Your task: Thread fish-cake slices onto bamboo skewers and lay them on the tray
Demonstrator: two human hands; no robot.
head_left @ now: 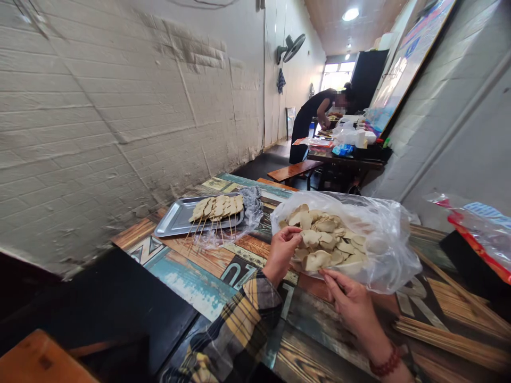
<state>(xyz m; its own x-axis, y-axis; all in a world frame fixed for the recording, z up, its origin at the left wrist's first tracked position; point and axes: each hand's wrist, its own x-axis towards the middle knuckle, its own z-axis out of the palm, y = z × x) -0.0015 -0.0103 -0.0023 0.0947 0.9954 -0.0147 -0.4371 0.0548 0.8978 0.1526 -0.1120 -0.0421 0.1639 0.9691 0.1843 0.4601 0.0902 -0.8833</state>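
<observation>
Through the head camera I look over a table (187, 276) with a patchwork of wood-grain and painted panels. To the right of its middle I see a clear plastic bag (393, 260) lying open, and farther left a metal tray (173, 219). The heap of pale slices (329, 242) sits at the bag's mouth; threaded skewers (219, 206) rest on the tray, their sticks jutting past its near edge. My left hand (280, 252) pinches one pale slice (310, 238) at the heap's left side. My right hand (351, 298) has its fingertips together by the near edge; I cannot tell what they grip. Bare sticks (447, 336) lie rightward.
</observation>
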